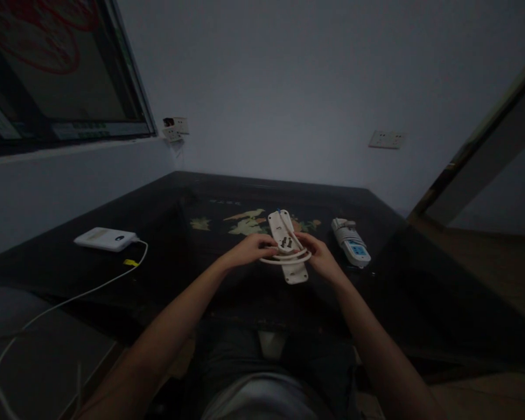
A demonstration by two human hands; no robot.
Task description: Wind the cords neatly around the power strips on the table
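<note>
Cord point(287, 261) being handled in loops across the strip point(296, 273), over the desk point(240, 291); L hand point(254, 247) pinched on cord by the plug point(286, 244), R hand point(318, 255) curled on cord, prob., view's dim. For snug loops, even tension's needed w/ both.

I'm in a dim, home-like room: plain wall point(271, 87), wall sockets point(387, 139), window point(70, 76), bird-and-flower surface point(166, 204).

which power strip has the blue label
The power strip lying on the right, blue label facing up; the other strip, held between left hand and right hand, looks whitish.
</note>
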